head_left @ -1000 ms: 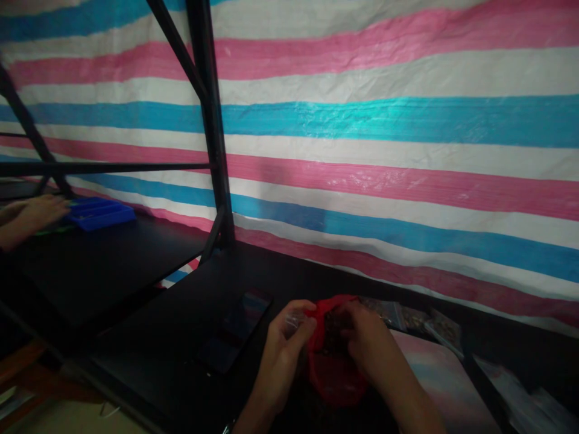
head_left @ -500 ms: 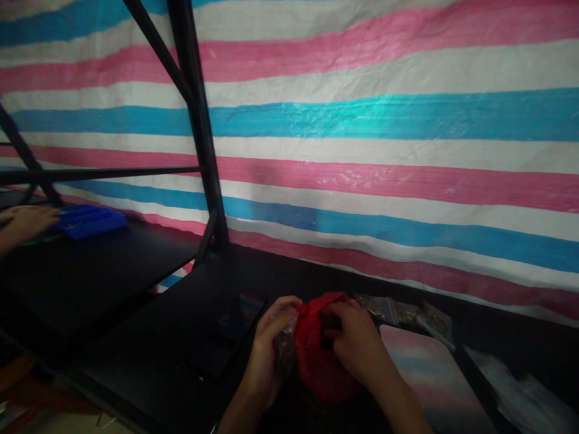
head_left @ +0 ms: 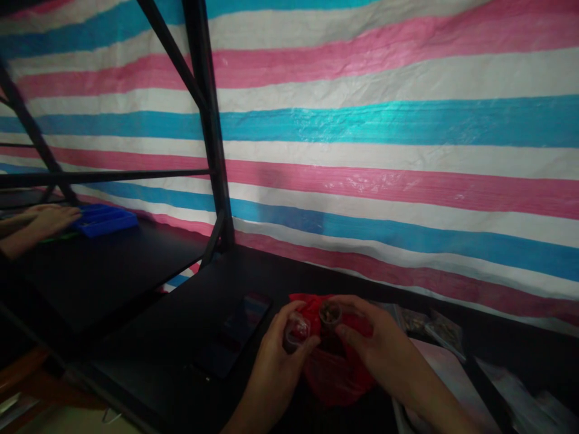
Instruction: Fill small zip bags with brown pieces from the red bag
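Observation:
My left hand (head_left: 283, 343) is closed around a clear plastic bag (head_left: 297, 330), whose rounded mouth faces up between thumb and fingers. My right hand (head_left: 371, 334) pinches a small round cup (head_left: 330, 313) by its rim, with brown bits showing inside. Between and below both hands lies an open red plastic bag (head_left: 337, 377), its dark inside partly visible. The cup is over the red bag's mouth, close to the clear bag. My hands hide parts of both bags.
Small clear packets (head_left: 443, 333) of brown bits lie behind a pale rectangular board (head_left: 447, 374) at right, near loose clear bags (head_left: 520, 386). A dark phone (head_left: 239, 331) lies left. Further left, another person's hands (head_left: 52, 220) are beside a blue tray (head_left: 106, 220). A black frame post (head_left: 210, 126) stands behind.
My right hand has come up out of the red bag with the filled cup. My left hand has turned the clear bag's mouth upward. The view has shifted slightly.

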{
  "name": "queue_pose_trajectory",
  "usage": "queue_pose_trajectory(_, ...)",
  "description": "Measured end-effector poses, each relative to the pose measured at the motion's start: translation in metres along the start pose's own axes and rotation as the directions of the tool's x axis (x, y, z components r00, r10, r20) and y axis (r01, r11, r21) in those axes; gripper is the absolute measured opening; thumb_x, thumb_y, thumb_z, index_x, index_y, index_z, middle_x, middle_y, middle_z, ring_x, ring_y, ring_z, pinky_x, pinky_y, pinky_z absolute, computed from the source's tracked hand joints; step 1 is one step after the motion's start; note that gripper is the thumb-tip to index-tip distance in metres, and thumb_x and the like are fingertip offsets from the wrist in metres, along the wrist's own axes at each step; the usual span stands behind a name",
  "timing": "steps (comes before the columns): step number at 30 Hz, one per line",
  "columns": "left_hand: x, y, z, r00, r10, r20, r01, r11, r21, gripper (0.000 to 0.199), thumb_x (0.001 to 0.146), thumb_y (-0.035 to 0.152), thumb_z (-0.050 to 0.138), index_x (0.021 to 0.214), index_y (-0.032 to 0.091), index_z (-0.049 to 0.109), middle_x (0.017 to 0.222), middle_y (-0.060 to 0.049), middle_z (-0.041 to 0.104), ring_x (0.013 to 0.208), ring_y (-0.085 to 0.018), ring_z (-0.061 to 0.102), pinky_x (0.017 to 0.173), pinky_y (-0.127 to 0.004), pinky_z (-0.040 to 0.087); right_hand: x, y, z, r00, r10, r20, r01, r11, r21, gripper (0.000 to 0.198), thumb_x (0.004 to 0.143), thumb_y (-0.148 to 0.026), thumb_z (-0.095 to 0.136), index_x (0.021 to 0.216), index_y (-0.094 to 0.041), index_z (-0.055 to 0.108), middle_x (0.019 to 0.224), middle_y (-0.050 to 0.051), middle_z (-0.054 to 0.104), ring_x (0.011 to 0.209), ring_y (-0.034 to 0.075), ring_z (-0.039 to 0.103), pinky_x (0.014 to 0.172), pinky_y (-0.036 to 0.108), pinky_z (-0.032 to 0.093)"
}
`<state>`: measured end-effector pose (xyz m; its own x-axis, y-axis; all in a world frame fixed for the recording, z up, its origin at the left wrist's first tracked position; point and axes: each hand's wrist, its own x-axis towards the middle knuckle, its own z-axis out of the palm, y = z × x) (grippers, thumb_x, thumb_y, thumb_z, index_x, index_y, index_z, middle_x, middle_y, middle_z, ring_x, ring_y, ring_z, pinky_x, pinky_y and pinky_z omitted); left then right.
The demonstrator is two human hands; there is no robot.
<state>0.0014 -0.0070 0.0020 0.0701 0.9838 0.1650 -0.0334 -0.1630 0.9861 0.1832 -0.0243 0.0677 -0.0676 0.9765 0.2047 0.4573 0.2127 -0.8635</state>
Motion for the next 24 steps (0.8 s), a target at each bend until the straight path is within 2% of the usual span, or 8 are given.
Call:
queue_pose_trajectory(4,-0.001,-0.009,0.002,0.998,0.030,0.051,-0.030,0.999,-0.017,0.038,0.087,0.031,0.075,0.123,0.025,0.067,0.125,-0.009,0.071,0.117,-0.029,0.068,0.104,-0.044,0.050,-0.006,-0.015,0.020,0.999,-0.050,0.005,0.049,0.964,-0.260,0.046,0.086,-0.005,0.057,0.120,-0.028,0.077,0.128,0.005,0.074,0.123,0.025,0.065,0.115,0.046,0.045)
queue_pose_trajectory(6,-0.001,-0.012,0.003,0.997,0.051,0.057,-0.050,0.999,-0.009,0.036,0.088,0.029,0.073,0.123,0.025,0.067,0.125,-0.010,0.070,0.119,-0.030,0.068,0.105,-0.045,0.050,-0.007,-0.019,0.029,0.995,-0.088,0.046,0.098,0.942,-0.322,0.050,0.086,-0.002,0.054,0.122,-0.028,0.077,0.131,0.005,0.071,0.124,0.024,0.064,0.115,0.044,0.045)
queue_pose_trajectory(12,-0.003,-0.012,0.003,0.996,0.074,0.040,-0.073,0.997,-0.010,0.040,0.090,0.029,0.072,0.129,0.026,0.065,0.132,-0.010,0.069,0.125,-0.030,0.065,0.109,-0.043,0.048,-0.005,-0.019,0.034,0.974,-0.223,0.037,0.218,0.888,-0.404,0.068,0.087,0.002,0.047,0.142,-0.032,0.066,0.142,0.004,0.068,0.132,0.024,0.061,0.116,0.044,0.046)
queue_pose_trajectory(17,-0.004,-0.005,0.003,0.995,0.086,0.044,-0.086,0.996,-0.008,0.040,0.091,0.030,0.071,0.129,0.026,0.063,0.134,-0.011,0.068,0.128,-0.030,0.063,0.113,-0.045,0.045,-0.003,-0.019,0.029,0.963,-0.267,0.024,0.256,0.889,-0.380,0.063,0.087,-0.001,0.049,0.138,-0.032,0.069,0.138,0.004,0.072,0.129,0.024,0.064,0.115,0.046,0.048)
queue_pose_trajectory(21,-0.004,-0.007,0.001,0.998,0.062,0.032,-0.063,0.998,0.021,0.038,0.090,0.031,0.071,0.127,0.026,0.064,0.131,-0.011,0.069,0.121,-0.031,0.065,0.107,-0.046,0.048,0.000,-0.017,0.019,0.963,-0.249,-0.099,0.205,0.921,-0.330,0.045,0.090,-0.012,0.056,0.128,-0.030,0.074,0.133,0.005,0.073,0.125,0.025,0.066,0.112,0.045,0.049)
queue_pose_trajectory(23,-0.004,-0.009,-0.001,0.997,0.071,0.027,-0.073,0.994,0.083,0.037,0.092,0.032,0.068,0.128,0.026,0.063,0.131,-0.011,0.068,0.121,-0.030,0.064,0.107,-0.046,0.047,0.001,-0.012,0.014,0.974,-0.175,-0.145,0.124,0.944,-0.307,0.036,0.092,-0.017,0.059,0.124,-0.027,0.074,0.129,0.007,0.074,0.121,0.025,0.068,0.109,0.043,0.050)
queue_pose_trajectory(24,-0.004,-0.011,-0.002,0.996,0.080,0.028,-0.083,0.990,0.115,0.036,0.093,0.032,0.067,0.127,0.026,0.062,0.130,-0.010,0.068,0.120,-0.030,0.064,0.107,-0.045,0.047,0.001,-0.008,0.013,0.984,-0.121,-0.127,0.080,0.953,-0.291,0.034,0.092,-0.018,0.060,0.122,-0.026,0.074,0.126,0.007,0.074,0.119,0.024,0.069,0.108,0.042,0.050)
